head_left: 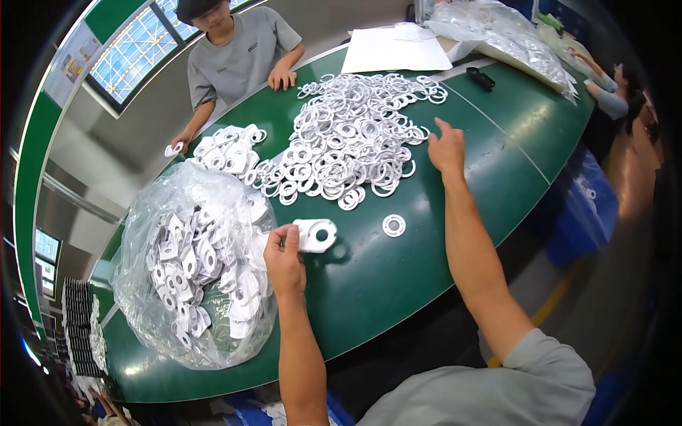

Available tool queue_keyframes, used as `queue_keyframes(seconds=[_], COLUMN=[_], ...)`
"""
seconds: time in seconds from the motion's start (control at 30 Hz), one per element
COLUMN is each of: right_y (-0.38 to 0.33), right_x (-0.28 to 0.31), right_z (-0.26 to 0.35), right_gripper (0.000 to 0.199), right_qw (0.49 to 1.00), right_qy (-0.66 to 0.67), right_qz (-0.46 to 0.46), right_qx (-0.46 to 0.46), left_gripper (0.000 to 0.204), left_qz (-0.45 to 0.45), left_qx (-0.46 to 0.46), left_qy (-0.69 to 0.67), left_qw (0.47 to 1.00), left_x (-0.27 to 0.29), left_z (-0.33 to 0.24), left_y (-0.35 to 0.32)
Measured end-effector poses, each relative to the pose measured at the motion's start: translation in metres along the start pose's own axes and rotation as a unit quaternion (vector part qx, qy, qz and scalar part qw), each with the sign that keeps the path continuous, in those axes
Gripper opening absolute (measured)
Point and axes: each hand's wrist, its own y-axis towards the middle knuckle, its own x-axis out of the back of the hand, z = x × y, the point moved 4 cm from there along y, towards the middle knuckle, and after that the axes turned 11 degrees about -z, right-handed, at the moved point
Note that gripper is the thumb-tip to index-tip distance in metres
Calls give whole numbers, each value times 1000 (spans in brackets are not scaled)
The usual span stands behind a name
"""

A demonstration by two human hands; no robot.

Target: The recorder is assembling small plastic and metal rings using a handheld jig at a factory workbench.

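Note:
My left hand [285, 257] pinches a white plastic plate [306, 238] with a rounded end and a large round hole, holding it just above the green table. Up at the right side of a heap of white rings [341, 128], my right hand [446, 147] reaches with its index finger stretched out. A loose ring lies close to its fingertips, and I see nothing held in that hand. One flat white ring [385, 226] rests alone on the table between my hands. Left of my left hand, a clear plastic bag [135, 241] holds many similar white plates [206, 255].
Across the green table [369, 298], a person [241, 57] in grey holds a white piece beside a small pile of plates [227, 148]. White sheets [394, 51], a black object [480, 78] and plastic wrapping [497, 28] lie at the far right. Stacked dark trays [79, 326] stand far left.

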Motion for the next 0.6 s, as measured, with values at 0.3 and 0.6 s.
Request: queue_keyframes(seconds=[0.3,0.6], right_y=[-17,-8], right_x=[-4,-13], right_z=[35,3], right_gripper=[30,21], right_qw=[985,995], right_qy=[-117,74], right_qz=[127,-11], right_qx=[-20,66], left_gripper=[48,15], left_qz=[41,-18], left_qx=[38,53], left_qy=[63,-2], left_qw=[996,998], left_x=[6,12], left_z=[8,26], left_y=[-8,-1])
